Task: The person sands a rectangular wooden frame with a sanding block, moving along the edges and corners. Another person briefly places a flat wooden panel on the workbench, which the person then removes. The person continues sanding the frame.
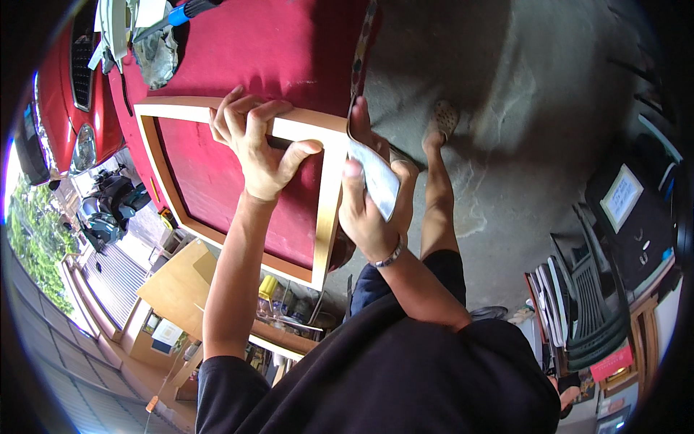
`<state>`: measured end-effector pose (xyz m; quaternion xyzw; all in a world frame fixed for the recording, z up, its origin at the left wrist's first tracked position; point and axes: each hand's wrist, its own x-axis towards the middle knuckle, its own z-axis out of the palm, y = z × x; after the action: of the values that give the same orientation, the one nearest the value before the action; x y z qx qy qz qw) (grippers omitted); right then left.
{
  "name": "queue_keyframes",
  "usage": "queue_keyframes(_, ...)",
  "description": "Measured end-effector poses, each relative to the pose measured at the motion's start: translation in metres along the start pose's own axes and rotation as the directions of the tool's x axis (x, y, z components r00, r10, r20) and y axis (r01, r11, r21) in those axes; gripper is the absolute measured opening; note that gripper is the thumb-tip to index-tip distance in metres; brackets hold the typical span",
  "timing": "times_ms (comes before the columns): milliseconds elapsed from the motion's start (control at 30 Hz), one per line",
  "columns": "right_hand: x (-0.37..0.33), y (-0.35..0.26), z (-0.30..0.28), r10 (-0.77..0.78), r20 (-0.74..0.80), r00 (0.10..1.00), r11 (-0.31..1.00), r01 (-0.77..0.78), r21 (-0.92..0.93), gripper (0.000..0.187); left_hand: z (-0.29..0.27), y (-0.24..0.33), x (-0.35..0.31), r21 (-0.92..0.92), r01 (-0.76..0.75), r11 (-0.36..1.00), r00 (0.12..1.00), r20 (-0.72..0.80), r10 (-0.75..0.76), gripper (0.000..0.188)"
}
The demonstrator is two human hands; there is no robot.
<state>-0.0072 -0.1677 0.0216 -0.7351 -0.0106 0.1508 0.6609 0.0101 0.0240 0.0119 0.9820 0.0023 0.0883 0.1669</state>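
A light wooden frame (329,210), rectangular and open in the middle, lies on a red-covered table (275,43). My left hand (260,148) grips its far rail, fingers over the outer side and thumb stretched along the inner side near the right corner. In my right hand (372,224) is a bent, pale grey sheet of sandpaper (376,177), pinched between thumb and fingers. The sheet rests against the outer side of that same corner. Part of the right hand's fingers is hidden behind the sheet.
At the table's far left are a blue-handled tool (181,14) and a crumpled grey cloth (157,58). A red car (65,101) and a scooter (108,206) stand beyond. Stacked green chairs (596,304) are at right. My foot in a clog (444,119) is on the concrete floor.
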Motion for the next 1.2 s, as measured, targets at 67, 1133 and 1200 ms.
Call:
queue_keyframes(67,-0.019,0.000,-0.001,-0.127,0.015,0.992,0.982,0.128,-0.138,0.047,-0.001,-0.002,0.004,0.009,-0.001,1.000,1.000,-0.007,0.001,0.078)
queue_keyframes(1133,-0.014,0.010,0.003,-0.144,0.010,0.989,0.989,0.144,0.027,0.058,-0.001,-0.001,0.002,-0.004,0.010,1.000,1.000,0.004,-0.010,0.077)
queue_keyframes(1200,-0.039,0.019,0.006,-0.154,0.030,0.988,0.988,0.154,-0.003,0.055,-0.001,-0.001,0.001,-0.008,0.014,1.000,1.000,0.013,-0.014,0.077)
